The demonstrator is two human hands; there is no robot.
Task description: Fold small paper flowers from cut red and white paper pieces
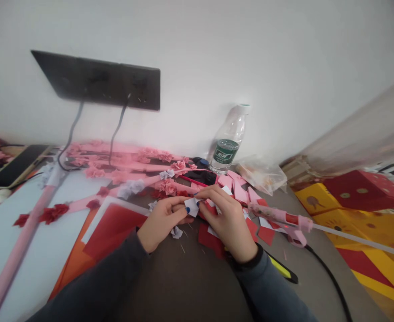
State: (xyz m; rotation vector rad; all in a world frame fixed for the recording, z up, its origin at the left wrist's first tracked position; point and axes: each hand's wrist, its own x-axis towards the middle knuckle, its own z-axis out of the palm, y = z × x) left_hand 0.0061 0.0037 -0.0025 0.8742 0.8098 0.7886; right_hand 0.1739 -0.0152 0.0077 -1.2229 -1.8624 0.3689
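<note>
A small piece of white paper (192, 207) is pinched between my two hands at the middle of the table. My left hand (165, 220) is closed, thumb on the paper's left side. From the right, my right hand (228, 219) grips the same piece with its fingertips. A small folded white paper flower (176, 232) lies just below my left hand. Red paper pieces (213, 239) lie beneath and beside my right hand. Right of that hand rests a pink glue gun (284, 219) with a white glue stick in its back.
Pink strips with paper flowers (126, 172) stretch along the wall. A water bottle (228, 143) stands behind my hands. Red sheets (116, 228) lie at left, a yellow cutter (280, 268) at right. Yellow and red boxes (351, 219) fill the right side.
</note>
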